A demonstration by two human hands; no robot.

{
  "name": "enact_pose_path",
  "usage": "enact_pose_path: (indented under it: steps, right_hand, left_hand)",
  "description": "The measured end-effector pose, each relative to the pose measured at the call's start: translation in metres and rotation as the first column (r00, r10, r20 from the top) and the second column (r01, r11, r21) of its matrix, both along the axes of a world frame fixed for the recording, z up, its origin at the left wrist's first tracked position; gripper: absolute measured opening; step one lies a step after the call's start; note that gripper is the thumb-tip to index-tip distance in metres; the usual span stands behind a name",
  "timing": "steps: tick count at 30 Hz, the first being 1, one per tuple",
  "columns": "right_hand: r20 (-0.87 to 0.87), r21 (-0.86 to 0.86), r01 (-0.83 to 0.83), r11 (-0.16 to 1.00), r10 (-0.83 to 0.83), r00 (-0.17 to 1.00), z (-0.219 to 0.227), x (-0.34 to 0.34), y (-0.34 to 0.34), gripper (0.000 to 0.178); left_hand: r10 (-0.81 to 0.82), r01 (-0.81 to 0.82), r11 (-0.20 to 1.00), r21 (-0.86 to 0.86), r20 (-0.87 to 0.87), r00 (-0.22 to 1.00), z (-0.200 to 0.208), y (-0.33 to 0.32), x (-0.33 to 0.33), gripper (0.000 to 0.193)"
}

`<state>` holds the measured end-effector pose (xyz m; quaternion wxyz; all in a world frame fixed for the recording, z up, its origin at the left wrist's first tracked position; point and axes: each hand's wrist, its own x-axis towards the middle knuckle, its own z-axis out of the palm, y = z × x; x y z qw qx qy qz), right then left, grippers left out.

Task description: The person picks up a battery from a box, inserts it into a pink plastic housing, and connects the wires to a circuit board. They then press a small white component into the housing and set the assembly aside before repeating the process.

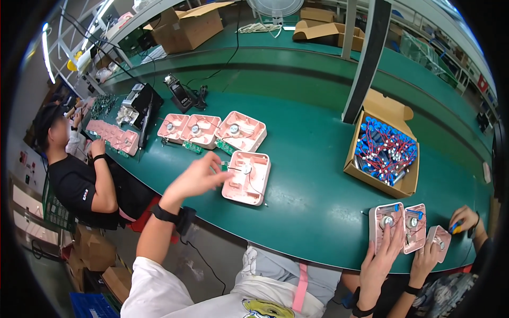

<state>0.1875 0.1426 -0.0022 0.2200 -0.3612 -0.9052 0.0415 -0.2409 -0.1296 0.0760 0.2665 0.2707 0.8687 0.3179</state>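
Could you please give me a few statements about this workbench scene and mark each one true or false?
1. The left hand reaches to a pink square housing on the green table. True.
2. The cardboard box to the right holds red parts. False: it holds blue cylindrical parts with wires.
3. Three more pink housings lie in a row beyond the one being reached for. True.
4. The left hand is closed around a screwdriver. False: its fingers are spread and it holds no tool.
5. A dark band sits on the left wrist. True.
6. The table is bare at its far edge. False: cardboard boxes stand there.
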Motion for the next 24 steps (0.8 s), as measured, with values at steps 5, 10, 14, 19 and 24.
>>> enact_pose_path:
  steps: [5,10,14,19,24]
  right_hand:
    - [-0.118,0.009,0.128,0.992,-0.126,0.985,0.026,-0.006,-0.018,0.068]
    - [-0.101,-0.307,-0.525,0.794,0.522,0.847,0.058,-0.097,-0.090,0.071]
    - [0.057,-0.252,-0.537,0.805,0.567,0.822,0.046,-0.138,-0.103,0.066]
    - [0.069,-0.206,-0.556,0.805,0.579,0.813,0.030,-0.122,-0.099,0.056]
    - [0.029,-0.230,-0.518,0.824,0.538,0.843,0.027,-0.106,-0.095,0.050]
  left_hand:
    - [0.027,-0.028,0.992,0.121,0.012,1.000,-0.017,0.020,0.029,0.038]
    - [-0.091,-0.015,0.947,0.321,0.314,0.945,-0.028,0.032,0.062,0.041]
    - [-0.082,0.148,0.953,0.263,-0.247,0.966,-0.014,0.034,0.018,0.048]
    - [0.111,-0.282,0.953,-0.111,-0.739,0.665,-0.013,-0.017,-0.123,0.089]
    - [0.221,-0.397,0.883,-0.251,-0.523,0.823,-0.035,-0.046,-0.182,0.114]
